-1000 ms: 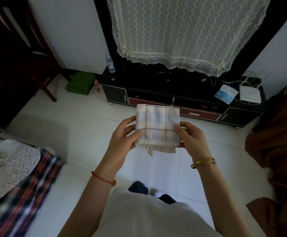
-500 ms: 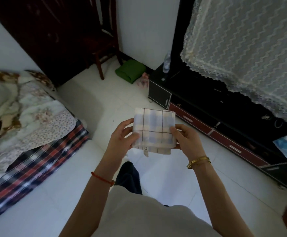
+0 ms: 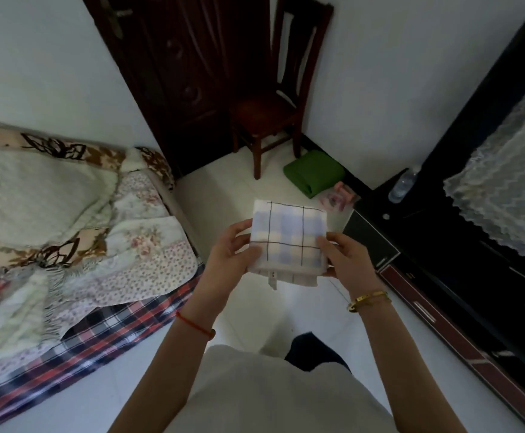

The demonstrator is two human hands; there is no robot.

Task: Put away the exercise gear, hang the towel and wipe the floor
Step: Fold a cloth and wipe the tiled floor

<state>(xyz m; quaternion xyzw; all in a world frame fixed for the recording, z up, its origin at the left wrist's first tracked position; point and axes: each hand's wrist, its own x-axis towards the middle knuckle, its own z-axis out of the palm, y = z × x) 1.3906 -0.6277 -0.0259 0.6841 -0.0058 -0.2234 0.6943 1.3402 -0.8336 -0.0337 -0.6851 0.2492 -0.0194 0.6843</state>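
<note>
- Head view: one folded towel, pale blue and cream checks with thin dark lines (image 3: 289, 240), is held up in mid-air above the white tiled floor (image 3: 311, 310), in front of the person's chest
- The left hand (image 3: 228, 250) pinches the towel's left edge, thumb on the front and fingers curled behind; the right hand (image 3: 344, 256) pinches the right edge the same way. Two hands, one to each side, which I judge keeps the folded square flat and tidy for carrying
- A small tag hangs from the towel's lower edge, so the fold faces upward
- Beyond the towel, one dark wooden chair (image 3: 270, 110) stands against the wall beside one dark wooden door (image 3: 173, 73)
- Just beyond the towel on the floor lies one green rolled mat (image 3: 312, 173), probably the exercise gear, parked in the corner out of the way
- Right of the towel runs one black low cabinet (image 3: 442, 245) with one clear plastic bottle (image 3: 403, 184) on top
- Left of the towel, one bed with a floral quilt (image 3: 98, 232)
- The towel looks not yet hung; nothing for hanging it shows
</note>
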